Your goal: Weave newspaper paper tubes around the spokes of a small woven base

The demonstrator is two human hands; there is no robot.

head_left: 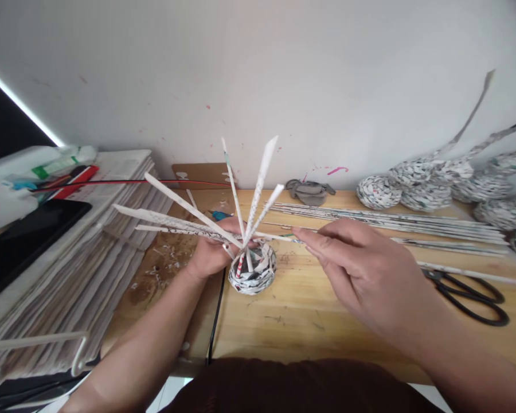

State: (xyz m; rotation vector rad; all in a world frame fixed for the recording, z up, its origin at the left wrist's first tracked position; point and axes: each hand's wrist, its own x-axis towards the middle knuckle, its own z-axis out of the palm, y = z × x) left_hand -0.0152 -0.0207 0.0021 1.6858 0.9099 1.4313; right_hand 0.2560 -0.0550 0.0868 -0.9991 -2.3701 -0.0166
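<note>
A small round basket (253,281) woven from rolled newspaper is held up over the table, its opening toward me. Several white paper tubes (258,183) fan out from its rim, upward and to the left. My left hand (217,246) grips the basket from behind on its left side; the basket and tubes partly hide the fingers. To the right of the rim, my right hand (348,258) pinches the end of a thin paper tube (279,236) that runs sideways from the basket, thumb against forefinger.
Loose paper tubes (395,221) lie across the table behind my right hand. Black-handled scissors (473,292) rest at right. Finished woven balls (378,191) are piled at the back right, a grey cloth (310,192) by the wall. A tall newspaper stack (112,258) stands left, with a phone (38,241) on top.
</note>
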